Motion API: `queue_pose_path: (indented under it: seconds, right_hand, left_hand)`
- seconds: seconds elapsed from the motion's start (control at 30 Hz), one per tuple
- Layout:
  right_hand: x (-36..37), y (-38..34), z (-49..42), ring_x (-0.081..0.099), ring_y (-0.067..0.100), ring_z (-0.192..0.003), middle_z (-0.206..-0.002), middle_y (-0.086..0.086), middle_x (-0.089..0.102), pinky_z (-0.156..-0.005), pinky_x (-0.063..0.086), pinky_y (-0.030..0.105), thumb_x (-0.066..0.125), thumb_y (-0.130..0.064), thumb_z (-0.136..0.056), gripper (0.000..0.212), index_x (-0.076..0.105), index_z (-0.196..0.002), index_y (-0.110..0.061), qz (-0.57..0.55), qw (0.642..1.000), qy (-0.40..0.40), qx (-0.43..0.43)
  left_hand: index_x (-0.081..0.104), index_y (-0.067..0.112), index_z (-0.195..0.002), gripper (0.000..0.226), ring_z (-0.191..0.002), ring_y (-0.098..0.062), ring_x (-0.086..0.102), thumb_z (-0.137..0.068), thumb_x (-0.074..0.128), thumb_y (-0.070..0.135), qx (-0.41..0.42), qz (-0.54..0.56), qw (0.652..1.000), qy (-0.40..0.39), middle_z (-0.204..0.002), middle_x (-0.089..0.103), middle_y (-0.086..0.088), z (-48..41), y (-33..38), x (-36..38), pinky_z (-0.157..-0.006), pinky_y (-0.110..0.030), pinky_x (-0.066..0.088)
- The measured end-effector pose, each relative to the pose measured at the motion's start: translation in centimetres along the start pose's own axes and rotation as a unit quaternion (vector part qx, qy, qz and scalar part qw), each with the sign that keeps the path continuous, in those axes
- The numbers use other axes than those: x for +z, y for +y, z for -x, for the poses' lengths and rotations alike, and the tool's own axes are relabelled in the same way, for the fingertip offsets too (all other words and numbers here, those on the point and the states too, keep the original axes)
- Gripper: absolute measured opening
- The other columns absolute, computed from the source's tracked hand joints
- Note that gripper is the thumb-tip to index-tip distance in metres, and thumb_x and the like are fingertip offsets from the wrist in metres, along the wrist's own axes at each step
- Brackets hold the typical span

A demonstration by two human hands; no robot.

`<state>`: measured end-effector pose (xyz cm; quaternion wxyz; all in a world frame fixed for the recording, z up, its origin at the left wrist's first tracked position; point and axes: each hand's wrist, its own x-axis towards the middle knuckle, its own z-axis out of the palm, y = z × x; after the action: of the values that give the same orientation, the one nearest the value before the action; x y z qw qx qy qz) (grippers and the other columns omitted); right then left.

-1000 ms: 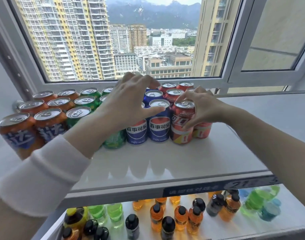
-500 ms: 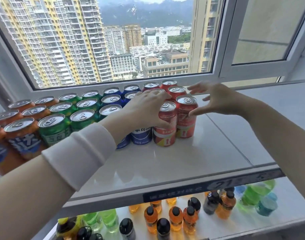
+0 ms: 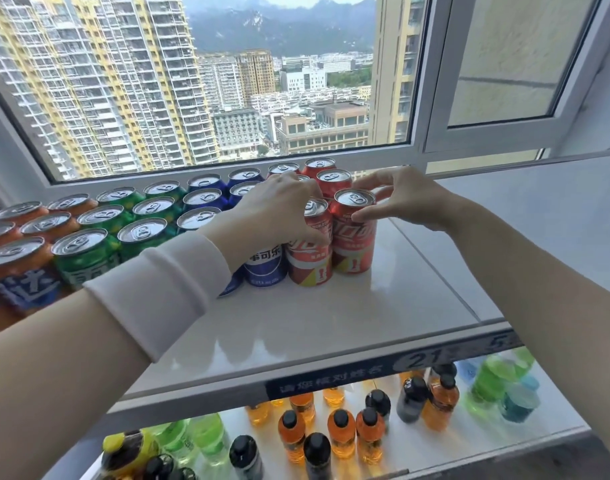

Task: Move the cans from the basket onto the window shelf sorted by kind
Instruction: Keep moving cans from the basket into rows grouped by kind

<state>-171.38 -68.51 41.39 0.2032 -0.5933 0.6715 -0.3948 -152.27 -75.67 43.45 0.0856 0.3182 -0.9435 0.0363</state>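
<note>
Step was squaring-up at window shelf's 3 o'clock end. Grips: left hand curled over inner red can; right hand pinched outer red can. Next likely called for gentle release.

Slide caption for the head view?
Left hand and right hand on the front red cans, ending colour-sorted rows on the window shelf.

Centre frame: a blue aluminium can bears white 事可乐. Beside it, the left red aluminium can and right red aluminium can carry white script too warped to read. Far left, an orange aluminium can shows a large white 达. Lower centre, a dark blue shelf-edge strip shows 21 and 5.
</note>
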Motion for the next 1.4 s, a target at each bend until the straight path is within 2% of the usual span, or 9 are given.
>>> queue_pose_path:
  seconds: [0.4,0.6,0.7,0.8,0.93,1.07,1.17,1.27,1.4]
  right_hand:
    - [-0.5,0.1,1.0,0.06,0.012,-0.088,-0.093,-0.011,0.065,-0.058,0.049,0.009,0.081,-0.017,-0.066,0.054,0.063,-0.116,-0.015,0.004,1.0,-0.017,-0.005]
    - [-0.4,0.0,1.4,0.06,0.017,-0.102,-0.105,-0.01,0.063,-0.068,0.05,0.014,0.08,-0.026,-0.066,0.058,0.059,-0.119,-0.021,0.025,0.999,-0.028,-0.003]
    - [-0.4,-1.1,1.7,0.054,0.019,-0.114,-0.125,-0.001,0.058,-0.085,0.048,0.028,0.074,-0.047,-0.056,0.08,0.05,-0.128,-0.023,0.085,0.996,-0.028,-0.01]
    - [0.5,-3.8,1.8,0.046,0.018,-0.123,-0.137,0.004,0.049,-0.092,0.037,0.026,0.068,-0.055,-0.06,0.087,0.044,-0.135,-0.016,0.198,0.975,0.025,-0.1]
    - [3.6,-7.7,1.0,0.049,0.013,-0.117,-0.133,0.002,0.052,-0.09,0.034,0.02,0.067,-0.052,-0.073,0.07,0.05,-0.128,-0.012,0.262,0.946,0.008,-0.192]
    - [7.9,-9.7,-1.0,0.046,0.022,-0.12,-0.133,0.005,0.05,-0.095,0.039,0.034,0.059,-0.059,-0.077,0.075,0.043,-0.134,-0.013,0.381,0.905,-0.067,-0.177]
    - [9.8,-10.0,-2.1,0.044,0.028,-0.118,-0.127,0.012,0.049,-0.095,0.039,0.039,0.055,-0.064,-0.077,0.076,0.044,-0.129,-0.01,0.446,0.878,-0.061,-0.16]
    - [10.5,-10.0,-2.4,0.047,0.028,-0.113,-0.123,0.013,0.05,-0.093,0.041,0.039,0.057,-0.061,-0.077,0.073,0.049,-0.124,-0.005,0.442,0.884,-0.052,-0.143]
    - [10.4,-10.3,-2.5,0.057,0.029,-0.103,-0.112,0.016,0.063,-0.09,0.047,0.042,0.072,-0.052,-0.071,0.068,0.061,-0.109,0.003,0.358,0.924,-0.044,-0.123]
  left_hand:
    - [0.047,0.025,-0.131,0.072,-0.119,-0.022,0.044,-0.069,0.069,0.056,0.029,0.03,0.999,0.009,-0.129,0.047,-0.007,0.3,-0.3,0.2,-0.083,-0.028,0.033]
    - [0.042,0.022,-0.135,0.079,-0.123,-0.023,0.041,-0.07,0.066,0.06,0.041,0.002,0.999,-0.005,-0.132,0.044,-0.008,0.3,-0.5,0.3,-0.092,-0.034,0.038]
    - [0.035,0.026,-0.141,0.089,-0.129,-0.025,0.036,-0.067,0.059,0.069,0.047,-0.041,0.998,-0.01,-0.14,0.04,-0.007,1.3,-1.3,-0.4,-0.102,-0.041,0.033]
    - [0.035,0.029,-0.14,0.089,-0.13,-0.024,0.034,-0.065,0.056,0.071,0.031,-0.061,0.998,0.017,-0.142,0.039,-0.004,3.3,-3.3,-1.6,-0.104,-0.044,0.031]
    - [0.04,0.028,-0.135,0.082,-0.123,-0.024,0.041,-0.065,0.061,0.066,-0.025,-0.037,0.999,0.013,-0.134,0.046,-0.005,6.0,-7.0,-2.1,-0.099,-0.04,0.035]
    - [0.047,0.026,-0.13,0.074,-0.115,-0.024,0.047,-0.068,0.063,0.063,-0.056,-0.029,0.998,-0.005,-0.127,0.049,-0.005,7.0,-9.2,-1.2,-0.093,-0.038,0.04]
    - [0.049,0.029,-0.127,0.069,-0.116,-0.025,0.046,-0.068,0.067,0.06,-0.078,-0.004,0.997,0.015,-0.124,0.048,-0.007,6.8,-10.3,-0.7,-0.095,-0.04,0.04]
    - [0.047,0.027,-0.129,0.077,-0.123,-0.028,0.04,-0.064,0.069,0.062,-0.093,-0.008,0.995,0.021,-0.129,0.047,-0.009,6.5,-10.8,-0.3,-0.099,-0.045,0.039]
    - [0.044,0.014,-0.132,0.084,-0.113,-0.024,0.051,-0.063,0.077,0.05,-0.079,0.055,0.994,0.04,-0.124,0.054,-0.007,6.6,-10.5,-0.5,-0.094,-0.039,0.044]
